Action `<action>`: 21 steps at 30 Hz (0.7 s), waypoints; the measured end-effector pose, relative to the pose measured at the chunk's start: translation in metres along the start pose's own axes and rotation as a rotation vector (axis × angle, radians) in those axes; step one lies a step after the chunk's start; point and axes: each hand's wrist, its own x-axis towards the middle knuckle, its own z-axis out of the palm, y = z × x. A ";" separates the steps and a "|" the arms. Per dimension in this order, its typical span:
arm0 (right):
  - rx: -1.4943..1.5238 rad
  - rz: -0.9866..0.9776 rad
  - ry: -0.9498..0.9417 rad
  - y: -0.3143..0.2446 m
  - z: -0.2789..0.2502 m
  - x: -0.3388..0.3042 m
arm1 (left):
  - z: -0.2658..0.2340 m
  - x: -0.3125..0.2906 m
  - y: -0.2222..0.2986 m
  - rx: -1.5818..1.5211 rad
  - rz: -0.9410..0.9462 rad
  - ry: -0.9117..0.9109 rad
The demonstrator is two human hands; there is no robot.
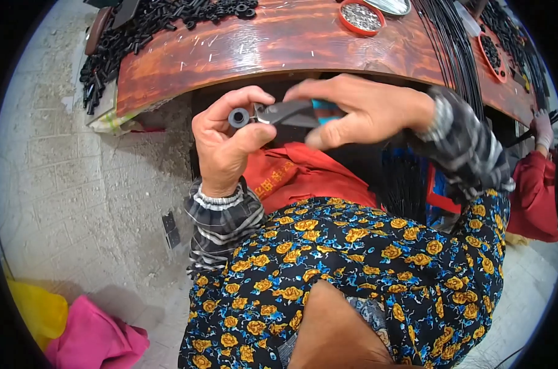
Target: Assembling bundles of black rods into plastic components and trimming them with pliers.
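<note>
My left hand is closed, pinching a small black tubular piece between thumb and fingers, its round open end turned up. My right hand is closed on a hand tool that looks like pliers, dark at the front with teal on the handle. The tool's tip reaches the left fingers, right beside the black piece, with a bit of bright metal between them. Motion blurs the right fingers, and the tool's exact kind is hard to make out. Both hands are above my lap, in front of the table edge.
Black tubes and rings are heaped on the left of the reddish wooden table. A red bowl holds small metal parts. Long black rods hang over the edge at right. Another person's gloved hand is at far right.
</note>
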 end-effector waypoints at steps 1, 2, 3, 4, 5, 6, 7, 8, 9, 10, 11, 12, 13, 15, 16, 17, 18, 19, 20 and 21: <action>-0.278 0.028 0.113 -0.016 0.000 -0.004 | 0.003 -0.002 0.003 -0.031 -0.027 0.042; -0.769 -0.074 0.344 -0.022 0.006 -0.003 | 0.001 -0.003 0.006 -0.022 -0.022 0.058; -0.852 -0.163 0.372 -0.019 0.003 -0.005 | 0.002 -0.001 0.005 -0.016 0.006 0.027; -0.934 -0.253 0.400 -0.014 -0.002 -0.004 | 0.003 0.000 0.005 -0.010 0.033 -0.003; -0.936 -0.250 0.403 -0.011 -0.005 -0.001 | 0.002 0.001 0.006 -0.009 0.034 -0.008; -0.396 0.015 0.113 -0.008 -0.008 0.001 | 0.001 0.002 0.007 0.000 0.037 -0.058; 0.156 0.266 -0.169 -0.007 -0.010 0.002 | 0.000 0.003 0.008 0.010 0.041 -0.109; 0.492 0.451 -0.423 -0.007 -0.011 0.001 | -0.001 0.003 0.009 0.019 0.045 -0.160; 0.484 0.429 -0.527 -0.007 -0.014 0.004 | -0.003 0.002 0.008 0.077 0.032 -0.168; 0.474 0.407 -0.631 -0.008 -0.016 0.006 | 0.002 0.001 0.008 0.088 0.071 -0.165; 0.252 0.212 -0.372 -0.007 -0.013 0.003 | 0.000 0.003 0.006 0.080 0.050 -0.140; 0.027 0.011 -0.126 -0.003 -0.008 0.002 | -0.003 0.004 0.002 0.074 0.033 -0.100; -0.269 0.041 0.101 -0.006 -0.002 -0.005 | 0.002 0.008 0.001 0.070 0.041 -0.102; -0.474 0.078 0.163 -0.002 -0.001 -0.007 | 0.010 0.010 0.004 0.040 0.048 -0.009; -0.318 0.197 -0.039 -0.018 -0.009 -0.006 | 0.008 0.009 0.007 0.050 0.059 -0.003; -0.127 0.137 -0.093 -0.014 -0.004 -0.005 | 0.005 0.008 0.008 0.000 0.042 -0.026; 0.066 0.091 -0.150 -0.009 0.000 -0.002 | 0.002 0.008 0.003 -0.061 0.017 -0.053; -0.174 0.141 -0.087 -0.010 0.002 -0.002 | 0.003 0.007 -0.002 -0.103 0.084 -0.047; -0.178 0.138 -0.091 -0.007 0.006 -0.002 | 0.004 0.009 -0.002 -0.103 0.088 -0.043; -0.245 0.057 0.081 -0.004 0.011 0.000 | 0.006 0.013 0.002 -0.023 0.022 0.058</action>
